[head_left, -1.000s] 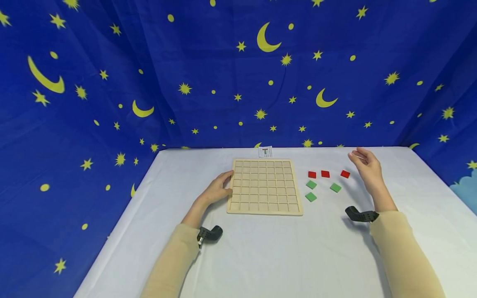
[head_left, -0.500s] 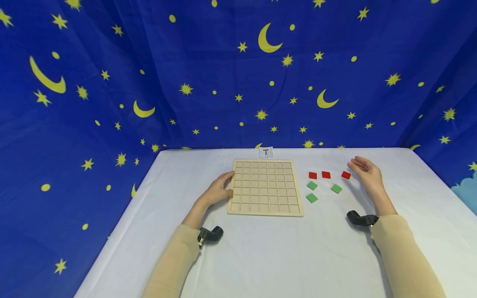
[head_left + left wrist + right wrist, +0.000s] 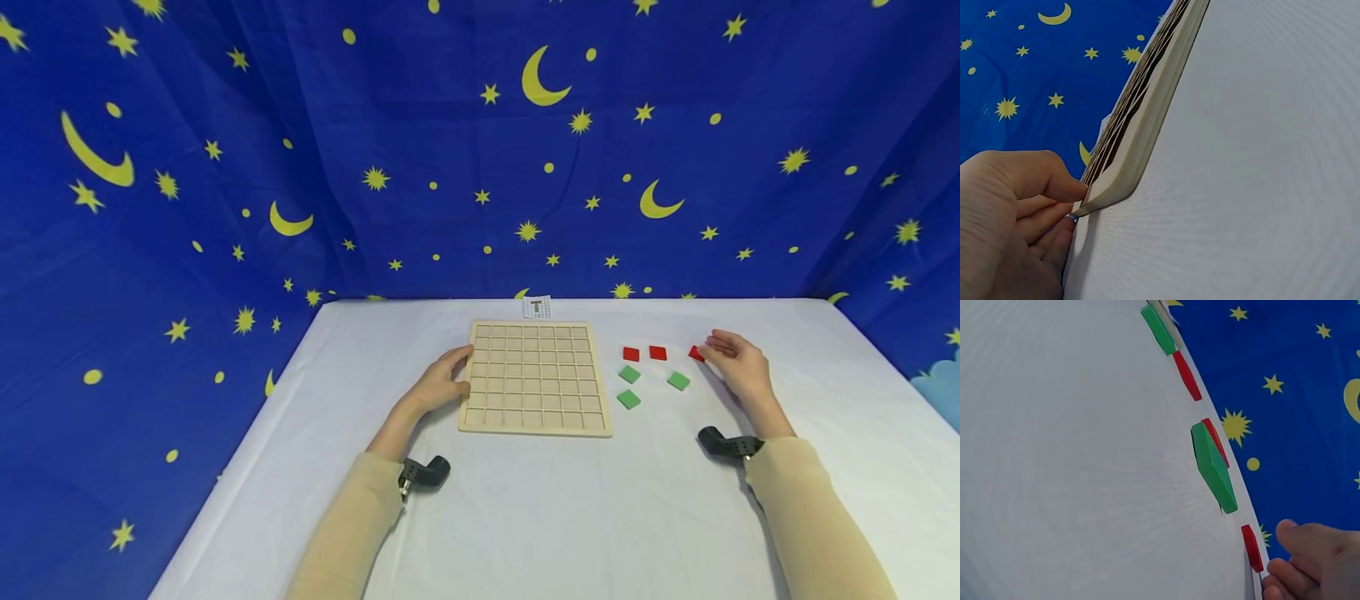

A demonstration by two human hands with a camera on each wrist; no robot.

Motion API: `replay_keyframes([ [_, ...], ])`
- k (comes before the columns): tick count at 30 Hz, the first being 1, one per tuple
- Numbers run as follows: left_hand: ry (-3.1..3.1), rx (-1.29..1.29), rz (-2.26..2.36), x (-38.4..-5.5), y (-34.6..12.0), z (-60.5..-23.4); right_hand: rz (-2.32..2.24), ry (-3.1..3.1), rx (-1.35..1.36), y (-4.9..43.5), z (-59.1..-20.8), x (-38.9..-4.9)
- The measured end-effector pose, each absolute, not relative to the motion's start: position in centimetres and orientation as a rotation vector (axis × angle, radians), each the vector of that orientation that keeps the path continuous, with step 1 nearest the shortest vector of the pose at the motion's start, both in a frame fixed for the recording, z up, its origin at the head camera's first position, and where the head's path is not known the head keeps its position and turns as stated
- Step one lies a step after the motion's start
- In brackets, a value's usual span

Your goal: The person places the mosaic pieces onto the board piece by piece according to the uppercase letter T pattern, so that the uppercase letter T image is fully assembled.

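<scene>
A square wooden grid board lies on the white table. My left hand rests against its left side, thumb and fingers spread apart along the edge. In the left wrist view the thumb meets the corner of the board's rim. To the right of the board, my right hand hovers by the farthest-right red tile and partly covers it. From the right wrist, the thumb and bent fingers appear beside that red tile, with a gap between.
Two more red tiles lie between the board and my right hand. Several green tiles sit just nearer to me. Behind the board is a small card with a printed grid pattern. A blue star-patterned curtain encloses the table.
My right hand has come down and toward me, lowering beside the farthest-right red tile until it covers part of it. The left hand stays at the board's edge.
</scene>
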State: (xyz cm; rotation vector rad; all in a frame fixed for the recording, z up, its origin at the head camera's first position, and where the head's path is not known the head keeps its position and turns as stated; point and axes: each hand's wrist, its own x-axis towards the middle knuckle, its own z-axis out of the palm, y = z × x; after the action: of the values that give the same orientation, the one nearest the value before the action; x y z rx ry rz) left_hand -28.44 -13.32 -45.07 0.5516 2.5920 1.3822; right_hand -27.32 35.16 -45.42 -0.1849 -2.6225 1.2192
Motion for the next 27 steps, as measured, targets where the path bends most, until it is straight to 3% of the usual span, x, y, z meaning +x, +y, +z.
replay_keyframes([
  [18, 2.601, 0.559, 1.377, -28.4, -13.3, -45.1, 0.874, -2.640, -0.017, 35.2, -46.3, -27.3],
  [27, 2.617, 0.546, 1.354, -28.4, -13.3, -45.1, 0.898, -2.644, -0.056, 35.1, -46.2, -27.4],
])
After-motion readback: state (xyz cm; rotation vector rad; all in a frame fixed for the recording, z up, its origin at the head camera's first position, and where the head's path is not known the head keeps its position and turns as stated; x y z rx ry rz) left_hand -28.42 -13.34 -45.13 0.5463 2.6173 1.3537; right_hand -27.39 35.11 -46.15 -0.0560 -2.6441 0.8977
